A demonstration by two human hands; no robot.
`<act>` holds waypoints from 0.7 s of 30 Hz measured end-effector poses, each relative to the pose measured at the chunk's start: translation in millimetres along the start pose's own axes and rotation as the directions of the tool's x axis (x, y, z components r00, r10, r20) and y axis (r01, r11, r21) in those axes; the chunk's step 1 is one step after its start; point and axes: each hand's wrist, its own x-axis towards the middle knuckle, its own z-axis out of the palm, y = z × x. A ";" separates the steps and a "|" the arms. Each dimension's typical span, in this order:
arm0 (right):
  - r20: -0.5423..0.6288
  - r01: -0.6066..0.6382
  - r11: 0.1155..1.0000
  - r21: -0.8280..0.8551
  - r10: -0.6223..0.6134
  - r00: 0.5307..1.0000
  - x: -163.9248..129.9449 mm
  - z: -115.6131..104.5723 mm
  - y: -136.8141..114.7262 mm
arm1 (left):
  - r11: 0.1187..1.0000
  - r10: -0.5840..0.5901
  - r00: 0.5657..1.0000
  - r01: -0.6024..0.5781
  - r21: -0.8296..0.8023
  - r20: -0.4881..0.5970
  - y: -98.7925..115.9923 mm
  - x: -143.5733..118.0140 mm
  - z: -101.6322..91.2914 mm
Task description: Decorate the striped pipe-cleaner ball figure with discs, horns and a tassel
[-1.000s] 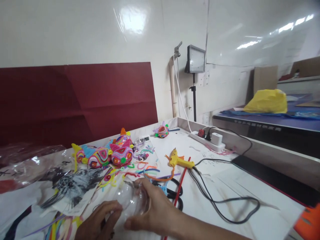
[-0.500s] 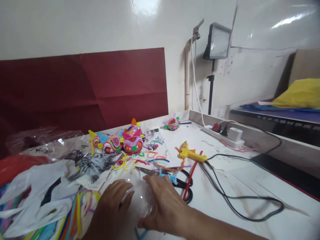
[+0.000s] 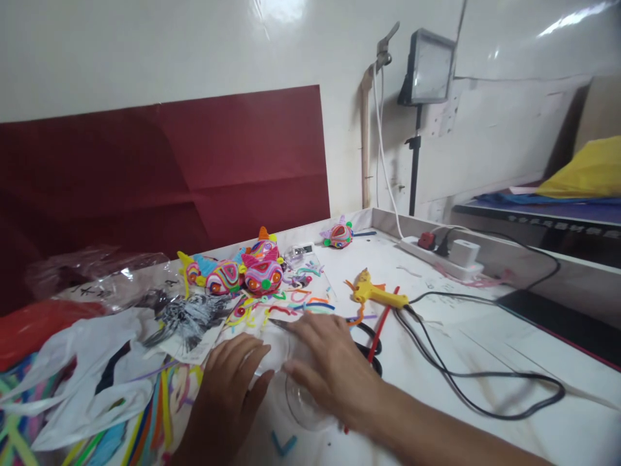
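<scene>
Low in the middle of the head view, two rounded clear plastic shells lie between my hands, hard to make out against the white table. My left hand [image 3: 235, 378] has its curved fingers and thumb against the farther clear shell [image 3: 275, 346]. Over the nearer clear shell [image 3: 303, 404] arches my right hand [image 3: 332, 366], thumb and fingers round its upper side. The right hand hides part of the black-handled scissors [image 3: 372, 340]. A short bent blue pipe cleaner [image 3: 284, 445] lies just in front of the shells.
Several colourful pipe-cleaner animal heads [image 3: 262, 270] sit at the back. A yellow glue gun [image 3: 381, 294] trails a black cord on the right, near a white power strip [image 3: 441, 259]. Pipe cleaners [image 3: 150, 414] and a white plastic bag [image 3: 92, 369] crowd the left.
The clear plastic, earlier one rounded form between my hands, now shows two separate outlines. My right hand has moved right and up, across the scissors. The blue pipe cleaner shows more fully.
</scene>
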 end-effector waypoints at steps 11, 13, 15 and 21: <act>-0.099 -0.150 0.985 0.082 0.158 0.982 14.7 -56.9 42.0 | 0.979 0.141 0.990 -0.142 -0.144 -0.020 19.9 10.4 -11.8; -0.069 -0.136 0.990 0.043 0.139 0.988 8.7 -58.7 46.5 | 0.978 0.142 0.989 -0.146 -0.151 -0.034 20.9 12.7 -12.7; -0.038 -0.112 0.993 0.020 0.113 0.993 3.1 -57.9 44.1 | 0.977 0.131 0.989 -0.141 -0.158 -0.072 22.3 14.6 -14.4; -0.071 0.416 0.909 -0.007 -0.415 0.907 -13.8 -47.7 -25.7 | 0.955 0.167 0.986 -0.160 -0.250 0.006 30.7 2.6 -16.5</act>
